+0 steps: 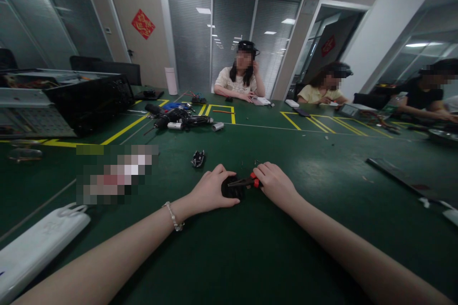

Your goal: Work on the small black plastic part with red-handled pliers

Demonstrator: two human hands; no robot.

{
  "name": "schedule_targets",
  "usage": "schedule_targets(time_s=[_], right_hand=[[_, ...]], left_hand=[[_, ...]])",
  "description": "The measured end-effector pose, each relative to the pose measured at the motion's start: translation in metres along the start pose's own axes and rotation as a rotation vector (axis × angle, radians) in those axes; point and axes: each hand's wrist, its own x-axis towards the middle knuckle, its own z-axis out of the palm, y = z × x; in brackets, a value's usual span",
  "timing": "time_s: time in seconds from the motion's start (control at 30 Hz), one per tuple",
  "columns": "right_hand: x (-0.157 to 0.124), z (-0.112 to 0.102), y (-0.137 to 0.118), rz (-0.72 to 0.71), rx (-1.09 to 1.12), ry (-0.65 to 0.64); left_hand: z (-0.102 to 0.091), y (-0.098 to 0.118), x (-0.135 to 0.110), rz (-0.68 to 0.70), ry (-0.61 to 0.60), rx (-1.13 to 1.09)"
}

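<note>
Just below the middle of the frame, the left hand (pixel 211 190) steadies a small black part (pixel 231 194) on the table (pixel 339 176). Its grip is a wide curve, fingers along the far side and thumb along the near side. From the right, the right hand (pixel 275 183) holds a pair of pliers (pixel 246 181), its grip wrapped around the red handles. The dark nose of the pliers points left and lies over the black part; whether the tips pinch anything there is too small to tell.

The step in hand looks like working on the black part with the plier tips while the other hand braces it. From this pose, the next move calls for a firm left hold, the tips set squarely on the spot being worked, and an even squeeze or pull, with the left fingertips clear of the nose. A slip could skid the pliers toward the thumb or twist the part loose.

A black-and-silver piece (pixel 197 158) lies apart, up and left of the hands, and thin bits (pixel 255 162) sit just beyond the right hand. A cable pile (pixel 175 116) is farther off, left of centre in the upper half, and a white object (pixel 46 243) fills the lower left.
</note>
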Motion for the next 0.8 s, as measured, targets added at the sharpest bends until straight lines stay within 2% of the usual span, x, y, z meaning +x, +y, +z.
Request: schedule_targets(time_s=[0.13,0.5,0.8], right_hand=[[-0.0003,0.0013,-0.0004,-0.001,-0.002,-0.005],[-0.0001,0.002,-0.0005,-0.007,0.018,-0.008],[-0.0013,0.0031,0.0008,0.0,0.01,0.004]], left_hand=[[0.0022,-0.0001,0.0001,-0.021,0.038,-0.005],[0.0029,-0.0018,-0.0006,0.003,0.045,-0.029],[-0.0006,0.0008,-0.0008,-0.015,0.015,-0.034]])
